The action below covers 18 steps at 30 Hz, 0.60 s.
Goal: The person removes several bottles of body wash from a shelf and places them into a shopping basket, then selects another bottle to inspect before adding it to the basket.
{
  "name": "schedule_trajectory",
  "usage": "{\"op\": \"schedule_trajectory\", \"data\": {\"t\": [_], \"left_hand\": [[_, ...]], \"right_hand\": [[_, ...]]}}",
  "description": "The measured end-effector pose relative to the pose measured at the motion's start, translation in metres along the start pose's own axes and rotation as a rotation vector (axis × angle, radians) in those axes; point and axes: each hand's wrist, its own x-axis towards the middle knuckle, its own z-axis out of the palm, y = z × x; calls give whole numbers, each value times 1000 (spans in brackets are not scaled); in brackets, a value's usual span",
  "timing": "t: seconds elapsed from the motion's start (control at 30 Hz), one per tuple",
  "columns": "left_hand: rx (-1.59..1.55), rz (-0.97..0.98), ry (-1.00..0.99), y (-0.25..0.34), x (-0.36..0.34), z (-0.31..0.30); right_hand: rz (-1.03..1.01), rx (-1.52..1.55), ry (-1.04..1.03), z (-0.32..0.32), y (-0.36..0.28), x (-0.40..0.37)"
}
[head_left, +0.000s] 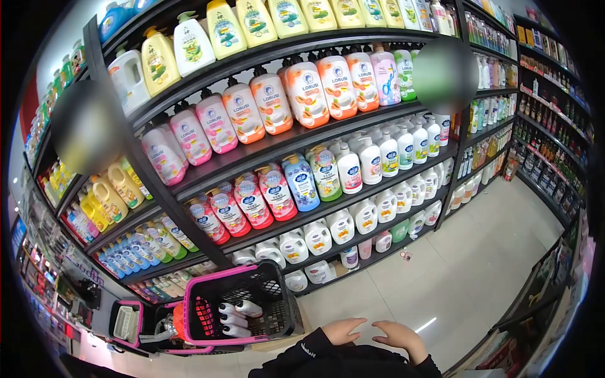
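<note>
My left hand (pixel 343 331) and my right hand (pixel 401 337) are held low in front of me over the tiled floor, fingertips pointing toward each other with a small gap. Both hold nothing, and their fingers are stretched out. To the left of my left hand is a black shopping basket (pixel 291 302) with a pink rim. Several white bottles (pixel 234 319) with dark caps lie inside it. Beyond my hands, white jugs (pixel 342 227) stand along a low shelf, with pump bottles (pixel 301 183) on the shelf above.
Black shelving (pixel 208 249) runs across the front, packed with orange-and-white pump bottles (pixel 305 85) and yellow bottles (pixel 225 30). More baskets (pixel 128 324) sit at lower left. Pale floor (pixel 482 236) runs between this unit and shelves (pixel 547 120) at right. Two round patches are blurred.
</note>
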Motion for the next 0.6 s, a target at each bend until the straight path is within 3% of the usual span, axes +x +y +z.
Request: {"op": "schedule_trajectory", "data": {"t": [0.23,0.4,0.6], "left_hand": [[21,4,-81,13,25,-19],[79,158,-20,-6,40,-24],[76,14,-142,-15,69,-73]], "right_hand": [[13,35,123,-5,14,-6],[13,45,173,-16,20,7],[-15,59,201,-47,25,50]]}}
